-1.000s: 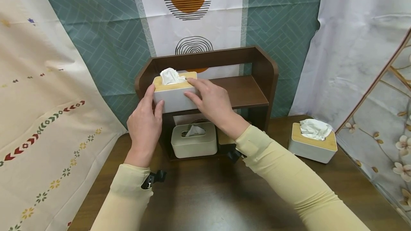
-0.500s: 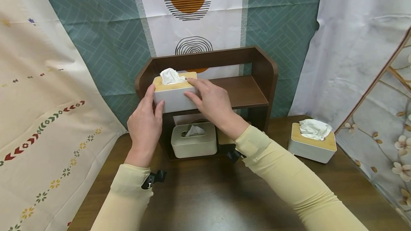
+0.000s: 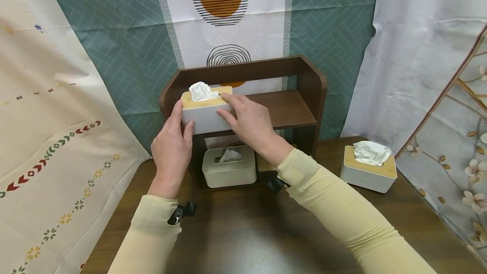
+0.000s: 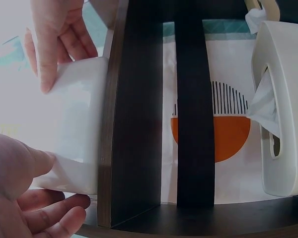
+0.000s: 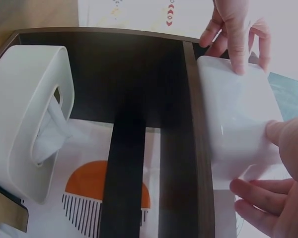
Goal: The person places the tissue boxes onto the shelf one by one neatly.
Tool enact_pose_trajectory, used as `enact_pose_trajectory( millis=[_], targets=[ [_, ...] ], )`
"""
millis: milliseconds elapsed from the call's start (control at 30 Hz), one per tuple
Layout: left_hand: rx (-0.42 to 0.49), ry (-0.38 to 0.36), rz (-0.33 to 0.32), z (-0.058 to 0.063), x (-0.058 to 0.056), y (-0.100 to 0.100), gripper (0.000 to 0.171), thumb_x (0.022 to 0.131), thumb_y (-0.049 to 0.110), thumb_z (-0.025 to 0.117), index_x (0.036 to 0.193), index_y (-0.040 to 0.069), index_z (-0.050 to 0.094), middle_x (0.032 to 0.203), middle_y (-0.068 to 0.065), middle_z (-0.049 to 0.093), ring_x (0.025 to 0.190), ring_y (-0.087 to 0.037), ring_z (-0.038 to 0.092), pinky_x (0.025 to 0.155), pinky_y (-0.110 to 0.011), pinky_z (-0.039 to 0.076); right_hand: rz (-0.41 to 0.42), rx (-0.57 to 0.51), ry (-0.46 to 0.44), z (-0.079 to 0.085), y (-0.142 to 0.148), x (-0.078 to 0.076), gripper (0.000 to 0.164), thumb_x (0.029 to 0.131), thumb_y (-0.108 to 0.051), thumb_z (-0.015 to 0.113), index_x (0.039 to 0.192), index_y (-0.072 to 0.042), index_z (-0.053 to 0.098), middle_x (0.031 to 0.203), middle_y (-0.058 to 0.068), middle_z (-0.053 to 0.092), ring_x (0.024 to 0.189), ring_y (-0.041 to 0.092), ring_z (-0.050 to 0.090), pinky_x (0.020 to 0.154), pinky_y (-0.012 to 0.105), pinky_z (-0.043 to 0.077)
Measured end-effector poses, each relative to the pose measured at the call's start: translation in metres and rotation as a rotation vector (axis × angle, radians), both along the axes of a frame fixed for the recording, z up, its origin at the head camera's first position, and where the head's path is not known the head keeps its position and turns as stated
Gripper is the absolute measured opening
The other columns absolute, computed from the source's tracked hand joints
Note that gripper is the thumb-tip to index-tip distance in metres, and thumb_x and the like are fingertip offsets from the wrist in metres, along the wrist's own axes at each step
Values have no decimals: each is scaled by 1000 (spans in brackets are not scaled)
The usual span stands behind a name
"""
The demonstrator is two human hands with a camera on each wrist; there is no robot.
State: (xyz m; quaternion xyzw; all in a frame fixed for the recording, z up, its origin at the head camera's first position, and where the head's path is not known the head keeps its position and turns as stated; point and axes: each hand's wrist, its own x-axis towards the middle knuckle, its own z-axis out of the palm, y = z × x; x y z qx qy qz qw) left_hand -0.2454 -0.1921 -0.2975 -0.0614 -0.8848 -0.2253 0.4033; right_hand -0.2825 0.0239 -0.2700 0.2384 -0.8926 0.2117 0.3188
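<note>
A white tissue box [image 3: 205, 115] with a wooden lid and a tissue sticking out sits at the left end of the upper board of a dark brown shelf [image 3: 304, 79]. My left hand [image 3: 184, 115] holds its left front corner, thumb along the end. My right hand [image 3: 224, 105] holds its right end, index finger on the lid and thumb on the front. The left wrist view shows the box [image 4: 74, 129] against the shelf's side panel, with my left hand [image 4: 35, 188] below it. In the right wrist view my right hand [image 5: 283, 163] wraps the box [image 5: 233, 114].
An all-white tissue box [image 3: 229, 167] stands in the shelf's lower bay, with another box [image 3: 265, 165] partly hidden behind my right forearm. A third wood-lidded box [image 3: 368, 170] sits on the brown table [image 3: 243, 231] at the right. Patterned cloths hang behind and at both sides.
</note>
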Motion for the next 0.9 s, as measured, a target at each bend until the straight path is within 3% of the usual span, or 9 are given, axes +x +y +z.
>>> enact_pose_trajectory(
  millis=[300,567,900],
  targets=[
    [-2,35,-49,-9,11,4,72,109,21,74,172,14,40,159,-17,59,125,-45,69,81,-67,58,4,9,-76,-5,6,5,72,110,-52,65,172,-21,42,161,7,60,132,28,69,94,51,61],
    [7,63,-67,-14,30,10,77,106,19,78,171,10,40,168,-21,48,145,-44,57,100,-70,55,48,-16,-51,-11,17,25,77,107,-45,74,171,-15,41,167,9,52,143,28,61,101,53,60],
    [-7,90,-111,-28,53,24,74,104,18,80,168,5,44,168,-23,47,151,-44,50,111,-68,50,58,-20,6,-31,39,52,76,105,-42,78,168,-12,46,168,11,52,147,29,58,99,53,62]
  ],
)
